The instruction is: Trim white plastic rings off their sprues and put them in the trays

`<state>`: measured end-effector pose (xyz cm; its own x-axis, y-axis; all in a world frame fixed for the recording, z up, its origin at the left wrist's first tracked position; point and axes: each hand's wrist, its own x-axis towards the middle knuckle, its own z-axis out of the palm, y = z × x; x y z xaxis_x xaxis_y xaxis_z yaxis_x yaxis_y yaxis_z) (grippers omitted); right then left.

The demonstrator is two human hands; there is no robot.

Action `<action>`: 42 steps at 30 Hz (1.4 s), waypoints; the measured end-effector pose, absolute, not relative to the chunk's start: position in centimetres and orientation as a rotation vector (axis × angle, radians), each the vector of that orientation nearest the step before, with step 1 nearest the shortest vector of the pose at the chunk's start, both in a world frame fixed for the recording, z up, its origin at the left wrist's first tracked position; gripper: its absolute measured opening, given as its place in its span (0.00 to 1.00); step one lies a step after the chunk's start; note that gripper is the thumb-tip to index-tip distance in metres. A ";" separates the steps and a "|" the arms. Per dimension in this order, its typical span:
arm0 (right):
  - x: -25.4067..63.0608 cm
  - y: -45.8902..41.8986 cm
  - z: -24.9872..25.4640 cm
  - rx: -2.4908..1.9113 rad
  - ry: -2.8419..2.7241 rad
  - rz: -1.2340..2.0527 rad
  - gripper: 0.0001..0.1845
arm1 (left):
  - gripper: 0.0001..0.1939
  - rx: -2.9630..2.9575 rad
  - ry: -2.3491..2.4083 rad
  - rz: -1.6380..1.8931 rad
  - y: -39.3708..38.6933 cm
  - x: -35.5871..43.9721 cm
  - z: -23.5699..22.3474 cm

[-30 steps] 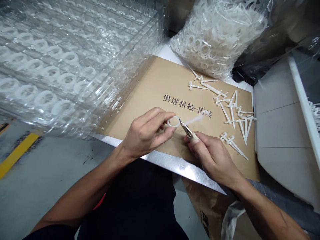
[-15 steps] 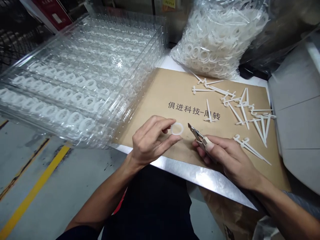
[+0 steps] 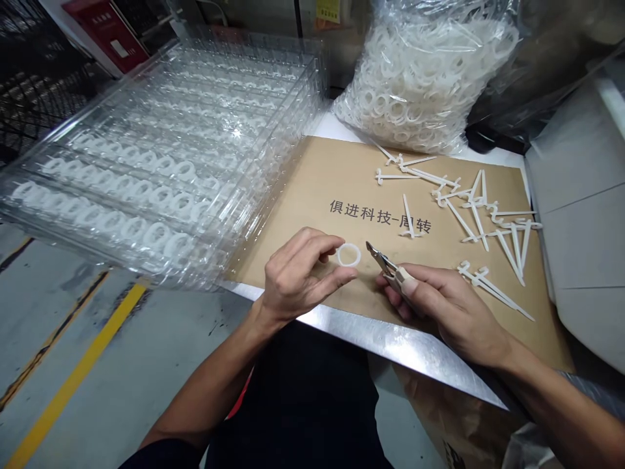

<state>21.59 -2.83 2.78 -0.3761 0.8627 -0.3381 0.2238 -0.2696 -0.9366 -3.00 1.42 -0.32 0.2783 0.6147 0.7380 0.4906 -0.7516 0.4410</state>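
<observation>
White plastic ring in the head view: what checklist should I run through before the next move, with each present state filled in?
1. White plastic ring held by the left hand: ok, between thumb and fingers.
2. Pale-handled metal cutters held by the right hand: ok.
3. Cutter tip apart from the ring: ok, a gap shows.
4. Brown cardboard sheet free of thin white plastic offcuts: not ok, several lie scattered on it.
5. Ring edge smooth: cannot tell, too small.

You're rocking dark, nearly black clothing (image 3: 297, 404), looking pretty plain up front. Dark sleeve (image 3: 163, 454) stopping short of bare left forearm (image 3: 209, 378), right forearm (image 3: 551, 387) going bare too. Little red strip (image 3: 241, 398) peeking out along clothing's left edge.
</observation>
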 end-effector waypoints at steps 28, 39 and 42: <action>21.6 -2.9 2.6 -1.317 -1.477 1.709 0.22 | 0.15 2.412 1.055 1.476 1.5 -2.9 -0.4; 21.6 -2.8 2.6 -1.312 -1.489 1.707 0.24 | 0.15 2.425 1.018 1.460 1.5 -2.9 -0.5; 21.5 -2.8 2.6 -1.321 -1.462 1.714 0.24 | 0.15 2.427 1.008 1.466 1.4 -2.9 -0.5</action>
<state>21.54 -2.78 2.59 -0.3866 0.8591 -0.3354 0.1958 -0.2789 -0.9401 -2.92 1.39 -0.51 0.3037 0.6024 0.7381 0.4737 -0.7677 0.4317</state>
